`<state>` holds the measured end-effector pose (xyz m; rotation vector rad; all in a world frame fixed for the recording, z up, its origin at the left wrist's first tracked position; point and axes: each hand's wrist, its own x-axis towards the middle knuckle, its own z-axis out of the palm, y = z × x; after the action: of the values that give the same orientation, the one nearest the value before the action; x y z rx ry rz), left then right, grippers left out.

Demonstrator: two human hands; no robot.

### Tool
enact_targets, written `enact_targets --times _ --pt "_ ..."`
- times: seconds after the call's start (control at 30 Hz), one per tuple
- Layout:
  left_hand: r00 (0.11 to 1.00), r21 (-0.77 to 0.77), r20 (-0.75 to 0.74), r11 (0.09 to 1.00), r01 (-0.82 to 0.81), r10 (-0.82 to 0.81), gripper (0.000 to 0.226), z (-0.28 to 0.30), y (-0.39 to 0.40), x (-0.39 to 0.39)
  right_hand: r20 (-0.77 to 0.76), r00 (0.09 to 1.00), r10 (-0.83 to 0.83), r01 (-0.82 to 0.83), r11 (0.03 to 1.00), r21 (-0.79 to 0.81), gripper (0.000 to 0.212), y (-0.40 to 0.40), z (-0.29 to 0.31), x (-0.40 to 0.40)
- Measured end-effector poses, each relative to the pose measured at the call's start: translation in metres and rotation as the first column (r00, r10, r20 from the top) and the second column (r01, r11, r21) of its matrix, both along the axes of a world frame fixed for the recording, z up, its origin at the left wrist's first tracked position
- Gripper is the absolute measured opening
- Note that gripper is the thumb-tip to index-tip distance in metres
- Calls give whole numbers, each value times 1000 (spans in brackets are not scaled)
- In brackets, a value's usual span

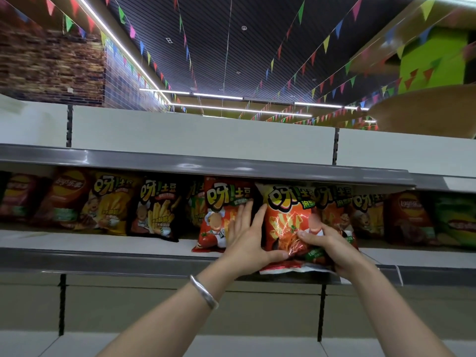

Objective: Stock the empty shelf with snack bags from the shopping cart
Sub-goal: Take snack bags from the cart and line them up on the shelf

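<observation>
Two hands on the orange snack bag: left hand flat bracing left of it, right hand pinching its bottom to seat it.

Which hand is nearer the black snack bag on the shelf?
Left. The left hand lies between the red bag and the orange bag, just right of the black bag. The right hand grips the orange bag's lower corner, farther right.

A dark slatted ceiling carries light strips and coloured bunting beside a brick wall.
</observation>
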<state>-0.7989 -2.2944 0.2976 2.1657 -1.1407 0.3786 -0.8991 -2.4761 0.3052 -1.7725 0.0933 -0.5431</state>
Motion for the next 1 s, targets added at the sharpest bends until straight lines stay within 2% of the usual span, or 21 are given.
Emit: enact_targets --times 0.07,0.13,0.17,0.23,0.27,0.3,0.4,0.5,0.57,0.7,0.9,0.97,1.0 --pt "999 19 33 1000 -20 19 109 4 -2 3 22 998 -60 60 998 -30 40 1 1 6" --pt "996 56 56 996 -67 63 106 7 -6 6 17 995 -96 98 992 -83 46 -1 4 13" --pt "992 85 84 991 -101 94 105 8 -8 9 13 993 -115 116 988 -107 61 -1 5 17" --pt "975 143 163 974 -175 151 105 9 -13 14 0 984 -176 173 971 -167 107 -6 1 29" --pt "966 167 196 965 -203 169 105 8 -15 17 -9 977 -212 205 954 -217 121 -10 -3 35" --pt "959 187 222 957 -221 179 105 6 -17 20 -6 968 -249 239 933 -269 122 -13 -6 40" --pt "935 194 301 948 -253 188 105 -2 -23 28 62 944 -324 325 879 -349 90 -14 -8 45" --pt "915 178 349 944 -278 203 102 -9 -27 33 84 939 -334 340 863 -373 65 -22 -10 48" --pt "911 173 350 941 -291 218 99 -10 -28 35 77 947 -312 317 866 -387 59 -22 -10 48" --pt "905 165 337 930 -328 259 98 -11 -30 34 20 968 -250 243 917 -317 47 -26 -10 49" --pt "928 154 288 945 -290 238 99 -10 -28 35 0 967 -255 244 925 -291 48 -26 -10 48" --pt "926 137 292 948 -287 239 98 -12 -27 34 19 960 -278 272 919 -286 65 -23 -11 44" --pt "924 125 298 950 -288 241 98 -13 -26 33 38 953 -302 300 911 -283 85 -22 -11 43"
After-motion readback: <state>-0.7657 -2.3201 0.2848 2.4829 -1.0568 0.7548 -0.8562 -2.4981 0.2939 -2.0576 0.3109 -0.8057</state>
